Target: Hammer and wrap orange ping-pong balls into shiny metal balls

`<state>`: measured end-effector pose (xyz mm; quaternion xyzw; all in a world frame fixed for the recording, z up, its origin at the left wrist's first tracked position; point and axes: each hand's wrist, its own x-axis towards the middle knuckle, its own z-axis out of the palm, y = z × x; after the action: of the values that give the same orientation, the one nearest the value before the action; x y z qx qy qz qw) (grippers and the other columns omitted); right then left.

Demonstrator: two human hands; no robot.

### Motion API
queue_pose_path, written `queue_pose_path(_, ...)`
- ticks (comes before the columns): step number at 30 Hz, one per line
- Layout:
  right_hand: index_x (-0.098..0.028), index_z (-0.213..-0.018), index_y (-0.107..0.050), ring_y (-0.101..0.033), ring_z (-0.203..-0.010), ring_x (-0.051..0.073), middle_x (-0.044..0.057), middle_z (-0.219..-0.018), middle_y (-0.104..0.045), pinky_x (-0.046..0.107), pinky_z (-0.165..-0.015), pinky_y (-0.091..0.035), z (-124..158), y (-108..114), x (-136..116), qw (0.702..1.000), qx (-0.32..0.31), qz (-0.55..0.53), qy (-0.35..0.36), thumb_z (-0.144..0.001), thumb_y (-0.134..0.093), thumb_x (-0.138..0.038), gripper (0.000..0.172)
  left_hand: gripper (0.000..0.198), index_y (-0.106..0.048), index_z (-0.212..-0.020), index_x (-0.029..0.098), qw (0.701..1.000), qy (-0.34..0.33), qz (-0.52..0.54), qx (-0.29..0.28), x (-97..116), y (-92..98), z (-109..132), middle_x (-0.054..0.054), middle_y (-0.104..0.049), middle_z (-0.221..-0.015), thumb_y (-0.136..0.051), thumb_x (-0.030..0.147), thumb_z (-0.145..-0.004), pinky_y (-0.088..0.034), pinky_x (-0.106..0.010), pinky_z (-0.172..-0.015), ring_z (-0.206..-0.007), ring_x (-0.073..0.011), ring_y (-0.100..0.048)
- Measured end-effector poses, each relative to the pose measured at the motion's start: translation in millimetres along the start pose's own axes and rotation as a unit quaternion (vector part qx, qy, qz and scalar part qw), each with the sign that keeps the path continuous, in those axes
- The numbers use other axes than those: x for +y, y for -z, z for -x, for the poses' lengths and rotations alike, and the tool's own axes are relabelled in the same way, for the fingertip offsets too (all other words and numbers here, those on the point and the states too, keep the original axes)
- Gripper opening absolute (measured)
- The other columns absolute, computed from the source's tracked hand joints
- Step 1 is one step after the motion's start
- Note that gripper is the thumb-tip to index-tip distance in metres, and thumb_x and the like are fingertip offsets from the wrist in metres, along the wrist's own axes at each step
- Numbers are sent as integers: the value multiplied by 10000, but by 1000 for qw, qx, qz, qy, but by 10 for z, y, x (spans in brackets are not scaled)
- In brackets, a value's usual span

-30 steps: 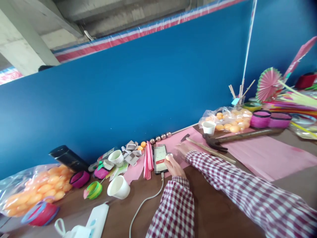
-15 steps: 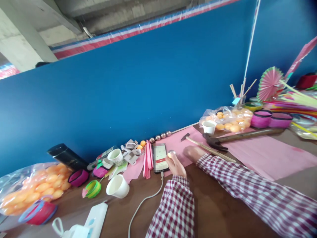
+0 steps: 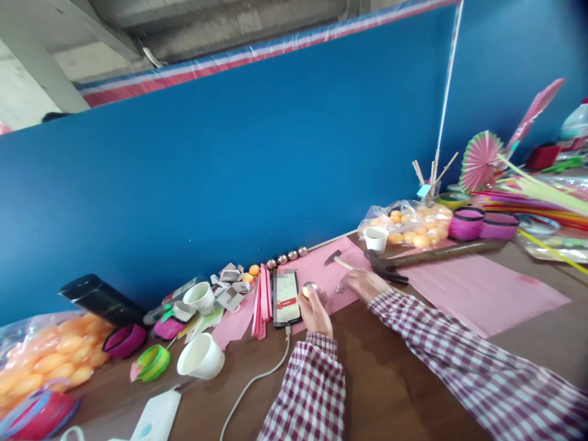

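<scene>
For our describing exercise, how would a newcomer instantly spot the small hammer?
From the blue wall, look down to the pink paper. By the right hand lies the small hammer, paler and slimmer in the handle than the big hammer.

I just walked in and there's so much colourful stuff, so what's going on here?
Someone in checked sleeves is using both hands at a table. The left hand holds a shiny ball beside a phone. The right hand is by a small shiny thing, too blurry to name, and hides part of a little hammer. Four more balls sit in a row by the blue wall.
</scene>
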<state>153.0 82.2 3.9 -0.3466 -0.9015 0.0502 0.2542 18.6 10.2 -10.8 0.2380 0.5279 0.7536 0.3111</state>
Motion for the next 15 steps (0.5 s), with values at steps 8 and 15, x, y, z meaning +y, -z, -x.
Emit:
queue_pose_path(8, -178, -813, -653, -550, -869, 154, 39, -859, -653, 285, -831, -395, 21, -27, -7, 1000, -1, -4, -9, -802, -485, -166, 169, 349, -487, -896, 165, 999, 22, 14, -25, 31, 1, 12, -37, -575, -787, -470, 485, -757, -482, -304, -672, -667, -120, -596)
queue_pose_path(15, -199, -863, -646, -545, -910, 147, 43, -885, -653, 302, -873, -363, 19, -75, 1, 999, 0, -14, 41, -805, -448, -135, 216, 362, -491, -900, 170, 999, 27, 5, -22, 30, -6, 16, -42, -579, -806, -476, 497, -746, -482, -296, -648, -673, -125, -595)
